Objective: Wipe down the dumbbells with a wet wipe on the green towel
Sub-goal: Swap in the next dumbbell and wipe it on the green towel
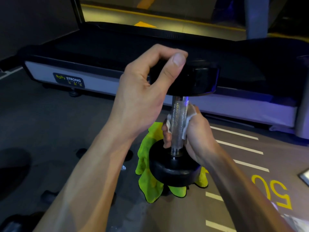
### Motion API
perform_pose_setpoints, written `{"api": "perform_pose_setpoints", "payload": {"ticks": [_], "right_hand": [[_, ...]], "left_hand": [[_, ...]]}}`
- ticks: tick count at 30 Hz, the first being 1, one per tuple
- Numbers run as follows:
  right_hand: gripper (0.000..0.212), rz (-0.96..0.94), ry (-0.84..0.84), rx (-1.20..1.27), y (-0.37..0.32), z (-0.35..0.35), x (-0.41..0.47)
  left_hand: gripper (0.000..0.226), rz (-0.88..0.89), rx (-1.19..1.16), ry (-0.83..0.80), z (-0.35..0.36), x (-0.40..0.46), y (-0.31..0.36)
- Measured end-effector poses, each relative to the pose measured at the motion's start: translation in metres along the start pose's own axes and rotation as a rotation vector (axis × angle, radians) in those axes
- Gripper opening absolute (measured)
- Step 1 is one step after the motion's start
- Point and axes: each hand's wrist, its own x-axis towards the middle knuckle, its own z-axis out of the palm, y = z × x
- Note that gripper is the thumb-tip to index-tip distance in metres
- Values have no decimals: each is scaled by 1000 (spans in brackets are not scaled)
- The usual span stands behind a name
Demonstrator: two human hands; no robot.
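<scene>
A black dumbbell (197,76) stands upright, its lower head (173,173) resting on the green towel (150,190) on the floor. My left hand (147,91) grips the rim of the upper head and holds it steady. Around the knurled chrome handle (178,124) is a white wet wipe (189,121), and my right hand (195,136) is closed around both. The towel is bunched and mostly hidden under the dumbbell.
A treadmill (70,79) with a "Body Strong" label runs across the back, close behind the dumbbell. The grey floor has white stripes and a yellow "50" (272,193) on the right. Dark round objects (13,168) lie at the left edge.
</scene>
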Motion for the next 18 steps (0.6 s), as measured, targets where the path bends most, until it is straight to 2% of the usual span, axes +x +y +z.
{"api": "perform_pose_setpoints", "payload": {"ticks": [1,3,5,7,11,14,18], "right_hand": [[41,-37,25,-28,2,1,0],[44,-274,79,-253,6,4,-7],[27,-452,100,-507,11,9,-15],[19,-435,131,-684,11,7,-21],[24,-342,17,-963,18,-16,-38],[28,-301,-88,-929,26,-38,-40],[44,-118,-358,-619,15,-58,-23]], "left_hand": [[15,6,-2,3,0,0,0],[16,16,7,17,0,1,-1],[15,27,18,36,-1,2,-3],[15,28,16,37,0,3,-4],[15,24,-2,51,0,1,-6],[15,20,-11,52,3,-1,-4],[16,18,6,34,6,-3,-5]]}}
